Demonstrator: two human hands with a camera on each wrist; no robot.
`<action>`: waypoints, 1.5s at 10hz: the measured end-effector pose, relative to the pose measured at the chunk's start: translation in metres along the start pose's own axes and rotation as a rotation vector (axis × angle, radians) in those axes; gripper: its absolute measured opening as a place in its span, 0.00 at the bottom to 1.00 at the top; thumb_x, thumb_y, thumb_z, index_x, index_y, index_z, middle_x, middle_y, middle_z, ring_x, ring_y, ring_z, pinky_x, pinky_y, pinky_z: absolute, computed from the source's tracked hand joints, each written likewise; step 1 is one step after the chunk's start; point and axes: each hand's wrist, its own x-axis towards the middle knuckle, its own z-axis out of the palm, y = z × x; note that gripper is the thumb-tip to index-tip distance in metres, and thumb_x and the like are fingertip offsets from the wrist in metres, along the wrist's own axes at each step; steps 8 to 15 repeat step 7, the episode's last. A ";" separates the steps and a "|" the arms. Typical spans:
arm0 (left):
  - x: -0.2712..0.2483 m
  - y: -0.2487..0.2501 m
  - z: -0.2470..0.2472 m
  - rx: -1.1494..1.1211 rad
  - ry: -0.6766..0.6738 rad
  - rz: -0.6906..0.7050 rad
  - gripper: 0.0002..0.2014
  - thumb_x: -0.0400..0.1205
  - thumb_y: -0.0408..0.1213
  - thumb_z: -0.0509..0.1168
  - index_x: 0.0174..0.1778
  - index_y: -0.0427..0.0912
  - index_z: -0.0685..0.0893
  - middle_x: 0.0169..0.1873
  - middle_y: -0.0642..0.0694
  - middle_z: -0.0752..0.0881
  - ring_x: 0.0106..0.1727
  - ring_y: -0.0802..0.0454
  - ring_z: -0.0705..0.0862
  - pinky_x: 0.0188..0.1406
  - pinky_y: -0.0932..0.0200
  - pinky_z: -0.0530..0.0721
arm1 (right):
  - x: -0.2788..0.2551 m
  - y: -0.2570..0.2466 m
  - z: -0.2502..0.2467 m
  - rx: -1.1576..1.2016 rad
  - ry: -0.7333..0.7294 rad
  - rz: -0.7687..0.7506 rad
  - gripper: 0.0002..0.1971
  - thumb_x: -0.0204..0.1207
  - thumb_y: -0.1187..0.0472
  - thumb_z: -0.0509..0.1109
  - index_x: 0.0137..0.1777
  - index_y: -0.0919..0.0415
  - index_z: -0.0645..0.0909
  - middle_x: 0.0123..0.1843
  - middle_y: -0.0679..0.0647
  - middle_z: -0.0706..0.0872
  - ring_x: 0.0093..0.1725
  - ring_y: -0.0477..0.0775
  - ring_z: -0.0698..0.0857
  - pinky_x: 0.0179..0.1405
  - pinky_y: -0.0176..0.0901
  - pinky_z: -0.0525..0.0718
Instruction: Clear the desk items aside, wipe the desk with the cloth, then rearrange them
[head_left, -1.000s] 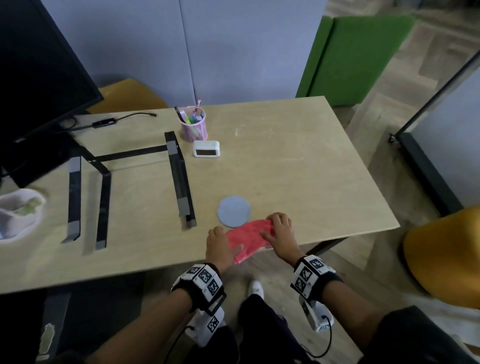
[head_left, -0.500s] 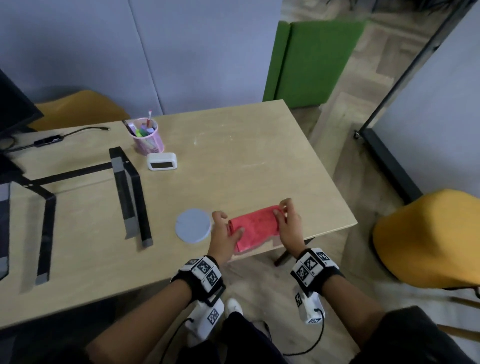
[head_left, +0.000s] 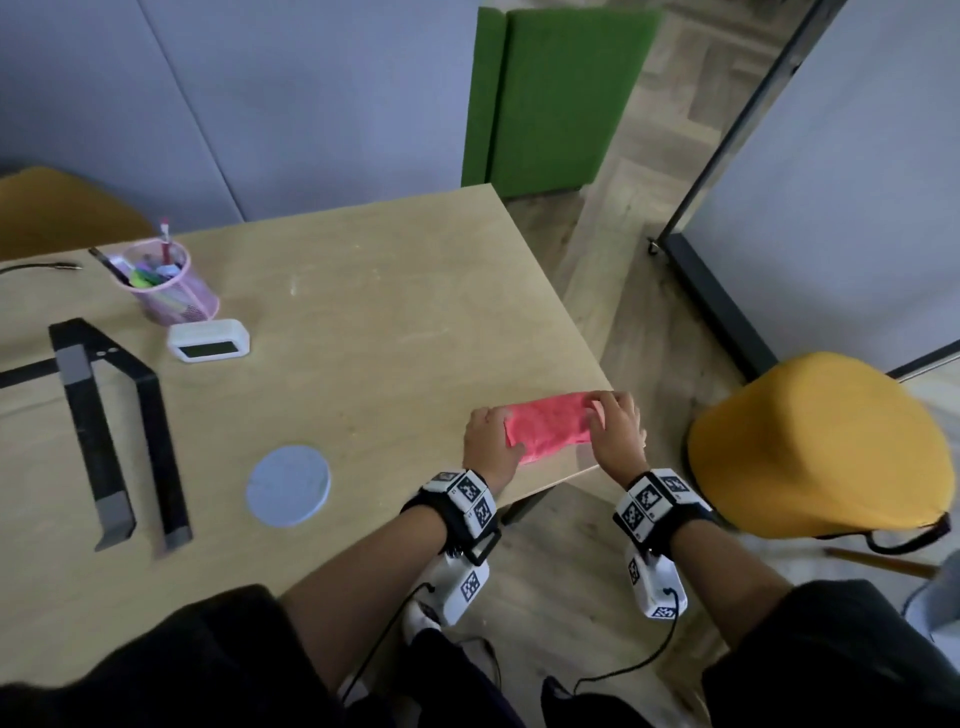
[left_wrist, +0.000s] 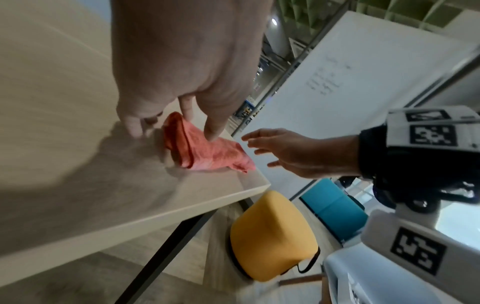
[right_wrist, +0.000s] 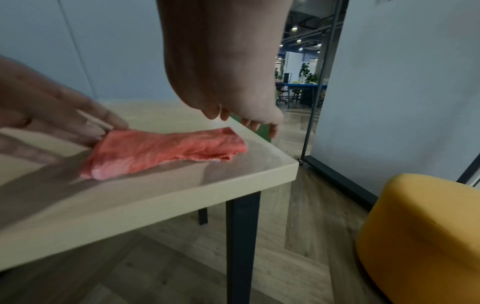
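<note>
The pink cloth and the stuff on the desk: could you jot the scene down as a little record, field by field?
cloth: pink cloth, folded, flat by the desk near right corner
left hand: left hand fingers resting on the cloth's left end
right hand: right hand over its right end, fingers spread; contact unclear
coaster: round grey coaster, left of the cloth
clock: white clock before the pink pen cup
stand: black stand, far left
</note>
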 end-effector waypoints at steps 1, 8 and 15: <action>-0.007 0.001 0.000 0.307 -0.015 0.188 0.29 0.79 0.33 0.65 0.76 0.41 0.67 0.82 0.45 0.56 0.83 0.44 0.54 0.80 0.42 0.62 | -0.009 -0.002 0.008 -0.112 0.006 -0.097 0.21 0.79 0.65 0.61 0.72 0.61 0.71 0.75 0.58 0.69 0.75 0.60 0.67 0.77 0.61 0.63; -0.037 -0.006 -0.097 0.848 -0.359 0.412 0.28 0.82 0.37 0.60 0.79 0.45 0.62 0.83 0.50 0.53 0.84 0.48 0.49 0.80 0.39 0.51 | -0.035 -0.044 0.026 -0.369 -0.369 -0.080 0.28 0.86 0.56 0.49 0.83 0.60 0.47 0.86 0.55 0.46 0.85 0.56 0.46 0.81 0.68 0.46; -0.037 -0.006 -0.097 0.848 -0.359 0.412 0.28 0.82 0.37 0.60 0.79 0.45 0.62 0.83 0.50 0.53 0.84 0.48 0.49 0.80 0.39 0.51 | -0.035 -0.044 0.026 -0.369 -0.369 -0.080 0.28 0.86 0.56 0.49 0.83 0.60 0.47 0.86 0.55 0.46 0.85 0.56 0.46 0.81 0.68 0.46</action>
